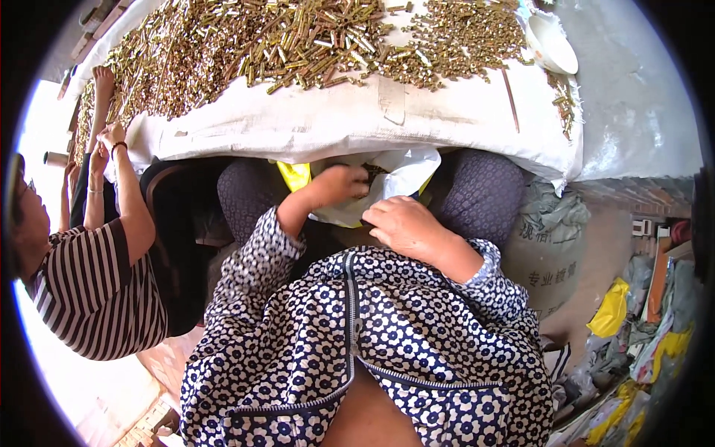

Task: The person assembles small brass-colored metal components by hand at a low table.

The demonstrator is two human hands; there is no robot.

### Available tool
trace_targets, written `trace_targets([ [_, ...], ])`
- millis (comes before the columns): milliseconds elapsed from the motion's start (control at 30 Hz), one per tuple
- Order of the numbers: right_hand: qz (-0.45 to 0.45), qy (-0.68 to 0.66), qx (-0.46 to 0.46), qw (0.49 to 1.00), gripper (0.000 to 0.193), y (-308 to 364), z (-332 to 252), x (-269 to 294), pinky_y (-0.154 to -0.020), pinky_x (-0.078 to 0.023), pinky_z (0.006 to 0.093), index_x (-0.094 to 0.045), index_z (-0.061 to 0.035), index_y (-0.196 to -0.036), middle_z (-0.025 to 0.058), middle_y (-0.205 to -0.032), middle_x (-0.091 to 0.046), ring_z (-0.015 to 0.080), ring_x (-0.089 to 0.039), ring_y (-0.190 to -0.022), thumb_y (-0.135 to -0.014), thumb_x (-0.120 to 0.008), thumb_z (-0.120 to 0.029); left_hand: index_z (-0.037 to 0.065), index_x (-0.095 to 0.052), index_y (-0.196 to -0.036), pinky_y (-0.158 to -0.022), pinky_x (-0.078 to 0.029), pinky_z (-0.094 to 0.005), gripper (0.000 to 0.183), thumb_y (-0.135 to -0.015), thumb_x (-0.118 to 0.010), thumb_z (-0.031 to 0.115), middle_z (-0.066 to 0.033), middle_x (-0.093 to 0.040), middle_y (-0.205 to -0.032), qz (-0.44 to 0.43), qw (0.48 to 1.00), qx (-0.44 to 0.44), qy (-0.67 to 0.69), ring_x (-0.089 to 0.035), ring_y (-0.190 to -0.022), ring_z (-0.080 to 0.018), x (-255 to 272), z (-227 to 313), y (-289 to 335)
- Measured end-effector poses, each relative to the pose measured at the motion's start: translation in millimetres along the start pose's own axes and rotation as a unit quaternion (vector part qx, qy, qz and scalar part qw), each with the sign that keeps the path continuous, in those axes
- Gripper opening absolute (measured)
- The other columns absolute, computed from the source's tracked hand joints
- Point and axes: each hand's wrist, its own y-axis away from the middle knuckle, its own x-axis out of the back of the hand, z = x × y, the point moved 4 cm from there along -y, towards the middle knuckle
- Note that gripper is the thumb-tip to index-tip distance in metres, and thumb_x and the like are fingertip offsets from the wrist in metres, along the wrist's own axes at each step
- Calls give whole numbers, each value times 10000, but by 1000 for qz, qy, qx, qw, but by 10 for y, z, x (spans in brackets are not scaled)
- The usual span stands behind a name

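A yellow and white plastic bag (pixel 414 168) lies open across my lap, below the table's near edge. My left hand (pixel 337 186) is over the bag's mouth with its fingers curled; whatever they hold is hidden. Dark small contents show just beside those fingertips, too unclear to name. On the bag's near side, my right hand (pixel 411 225) has its fingers bent and pressed together on the plastic. Beyond both hands, many small brass-coloured metal tubes (pixel 298 45) and shorter pieces (pixel 462 37) are heaped on the table.
White woven sheeting (pixel 447 112) covers the table. A white bowl (pixel 551 45) and a thin brown stick (pixel 510 100) lie toward its right end. At left, a person in a striped shirt (pixel 100 287) reaches to the heap. A full sack (pixel 547 261) stands right, near piled plastic bags (pixel 611 309).
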Motion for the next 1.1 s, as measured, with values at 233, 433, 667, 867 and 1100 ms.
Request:
trace_targets([
  [233, 314, 86, -94, 941, 160, -133, 352, 1038, -775, -513, 379, -620, -18, -964, 142, -947, -636, 314, -624, -887, -805, -615, -36, 62, -628, -953, -728, -493, -436, 167, -804, -560, 97, -175, -646, -894, -39, 996, -53, -54, -629, -863, -350, -66, 487, 465],
  [433, 357, 188, -207, 891, 209, -425, 1080, 1228, -818, -493, 388, -621, -42, -987, 131, -991, -631, 306, -600, -933, -779, -614, -33, 52, -605, -854, -634, -504, -395, 61, -803, -611, 84, -143, -623, -788, 204, 966, -155, -44, -629, -756, -340, 673, 1164, 439],
  [667, 315, 272, -187, 890, 161, -676, 1054, 1138, -763, -496, 378, -619, -76, -916, 93, -887, -608, 283, -584, -874, -757, -606, -58, 34, -619, -915, -648, -491, -405, 107, -815, -607, 71, -152, -614, -837, 425, 896, -85, -101, -619, -750, -329, 1546, 925, 136],
  [867, 310, 275, -181, 892, 120, -688, 1036, 1099, -755, -490, 391, -606, -81, -887, 94, -860, -600, 290, -579, -859, -767, -613, -79, 59, -589, -886, -759, -470, -414, 100, -817, -601, 130, -113, -548, -938, 349, 872, 8, -342, -569, -912, -321, 1595, 601, -248],
  [1100, 408, 37, -129, 903, 119, -610, 949, 1017, -603, -505, 266, -603, -51, -864, 43, -816, -617, 159, -630, -686, -776, -625, 26, 48, -595, -913, -704, -487, -360, 118, -805, -621, 86, -104, -604, -878, 411, 900, -41, -139, -599, -760, -276, 1505, 642, -17],
])
